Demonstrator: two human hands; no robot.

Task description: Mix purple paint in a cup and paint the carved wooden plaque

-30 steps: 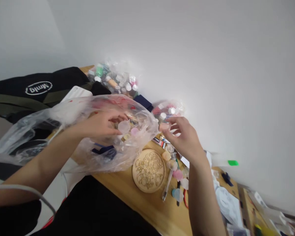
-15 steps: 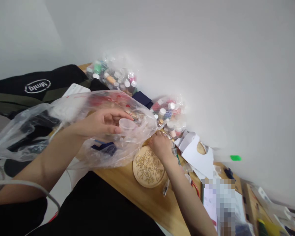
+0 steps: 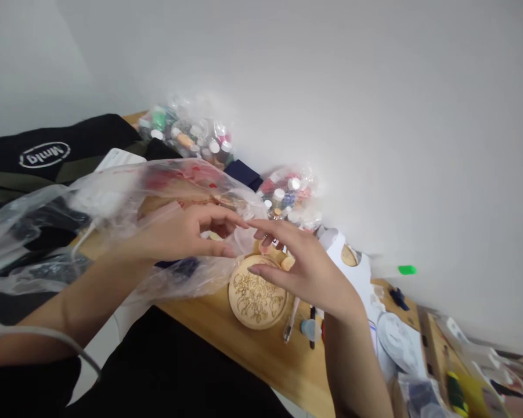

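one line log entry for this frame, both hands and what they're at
left hand: at mouth of clear plastic bag, grip unclear | right hand: fingers spread, above carved wooden disc, fingertips near bag mouth

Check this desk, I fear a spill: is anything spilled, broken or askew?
No spill or breakage shows. Only clutter: a pen and small pots lie loose beside the wooden disc, and a plastic bag sprawls across the table.
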